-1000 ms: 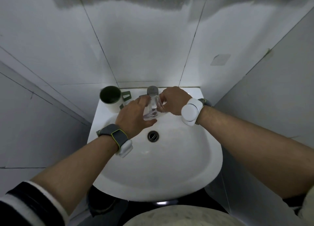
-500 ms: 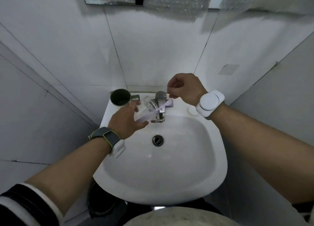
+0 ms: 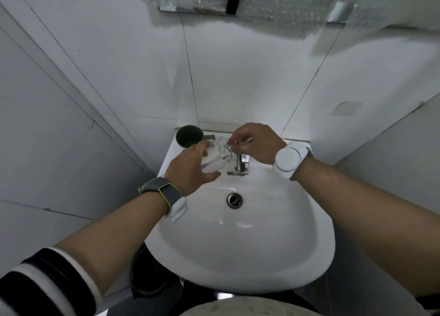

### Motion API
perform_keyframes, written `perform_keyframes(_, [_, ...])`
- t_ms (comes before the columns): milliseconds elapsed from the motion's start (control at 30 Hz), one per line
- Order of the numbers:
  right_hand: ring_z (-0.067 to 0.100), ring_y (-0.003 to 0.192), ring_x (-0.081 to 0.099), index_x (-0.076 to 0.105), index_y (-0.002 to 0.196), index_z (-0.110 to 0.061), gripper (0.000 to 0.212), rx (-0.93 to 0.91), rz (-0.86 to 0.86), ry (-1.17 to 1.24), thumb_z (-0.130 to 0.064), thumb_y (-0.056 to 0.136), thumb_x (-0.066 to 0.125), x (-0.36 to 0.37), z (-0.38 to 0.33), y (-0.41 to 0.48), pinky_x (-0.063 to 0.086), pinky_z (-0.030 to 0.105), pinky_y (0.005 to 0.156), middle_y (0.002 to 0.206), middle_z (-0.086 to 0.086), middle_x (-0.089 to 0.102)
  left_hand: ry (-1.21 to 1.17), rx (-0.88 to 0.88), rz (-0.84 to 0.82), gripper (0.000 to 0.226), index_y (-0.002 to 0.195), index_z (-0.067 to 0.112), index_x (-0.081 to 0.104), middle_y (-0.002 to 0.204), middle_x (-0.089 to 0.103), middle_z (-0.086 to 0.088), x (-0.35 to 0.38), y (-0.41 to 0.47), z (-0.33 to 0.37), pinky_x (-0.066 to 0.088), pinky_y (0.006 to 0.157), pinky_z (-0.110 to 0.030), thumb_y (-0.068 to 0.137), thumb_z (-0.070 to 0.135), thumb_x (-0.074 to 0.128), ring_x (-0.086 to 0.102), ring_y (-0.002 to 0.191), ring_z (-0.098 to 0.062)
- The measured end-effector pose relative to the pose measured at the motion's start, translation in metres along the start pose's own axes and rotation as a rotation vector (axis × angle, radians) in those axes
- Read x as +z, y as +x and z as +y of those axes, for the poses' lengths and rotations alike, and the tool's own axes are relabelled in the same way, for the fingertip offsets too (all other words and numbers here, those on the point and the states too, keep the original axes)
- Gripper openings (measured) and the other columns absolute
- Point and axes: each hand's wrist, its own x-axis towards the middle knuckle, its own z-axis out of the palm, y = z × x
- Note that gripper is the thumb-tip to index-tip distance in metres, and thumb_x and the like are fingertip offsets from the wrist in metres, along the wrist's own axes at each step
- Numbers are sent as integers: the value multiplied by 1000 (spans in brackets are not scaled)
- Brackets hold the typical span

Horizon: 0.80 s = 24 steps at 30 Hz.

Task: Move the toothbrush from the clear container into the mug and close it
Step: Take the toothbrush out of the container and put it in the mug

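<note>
Left hand (image 3: pixel 190 167) wraps around the clear container (image 3: pixel 217 157), thumb beneath and fingers over the top, holding it tilted above the back edge of the white sink (image 3: pixel 238 244) with its open mouth turned toward the right hand (image 3: pixel 256 142). That right hand is right at the mouth, fingertips (image 3: pixel 232 141) pinched together at the rim; whether they grip the toothbrush cannot be told, since it is not clearly visible through the blurred plastic. Just beyond the left hand's fingers, the dark green mug (image 3: pixel 189 136) stands upright and open on the sink's back corner. Below the right hand the chrome faucet (image 3: pixel 240 164) shows, and nearer the person lies the drain (image 3: pixel 234 200).
</note>
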Motion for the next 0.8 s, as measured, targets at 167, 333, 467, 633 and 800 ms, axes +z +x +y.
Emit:
perform_keyframes(167, [24, 97, 64, 75, 104, -24, 32, -16, -101, -130, -40, 77, 74, 16, -6, 6, 51, 36, 88, 105, 5, 70, 80, 86, 39, 79, 139, 19, 39, 122, 60, -5, -5, 1, 5, 43, 79, -24, 74, 44, 77, 58, 102, -20])
perform_keyframes(333, [25, 95, 66, 74, 104, -23, 42, 34, -158, -328, -51, 73, 74, 29, -13, 18, 50, 41, 92, 102, 5, 72, 107, 85, 22, 80, 141, 17, 38, 128, 58, -8, -7, 2, 7, 46, 92, -32, 76, 44, 76, 57, 111, -25])
perform_keyframes(467, [27, 94, 67, 76, 100, -21, 25, 3, -151, -290, -30, 77, 74, 23, -13, 18, 53, 36, 87, 100, 6, 74, 119, 68, 3, 81, 140, 18, 37, 126, 59, -7, -8, -1, 5, 46, 89, -31, 75, 45, 76, 58, 107, -24])
perform_keyframes(633, [22, 95, 65, 75, 93, -15, 16, -38, -36, -210, -19, 79, 71, -1, -8, 17, 42, 22, 75, 100, 6, 73, 98, -43, 13, 75, 134, 20, 40, 123, 61, -3, -14, -2, -13, 49, 78, -30, 74, 46, 77, 60, 102, -22])
perform_keyframes(800, [11, 71, 60, 71, 83, -20, 8, -36, 73, 14, -15, 78, 70, -28, -11, 17, 40, 12, 60, 76, -4, 65, 65, -130, 11, 75, 133, 22, 42, 117, 61, 0, -14, -4, -35, 53, 78, -34, 72, 49, 76, 61, 99, -23])
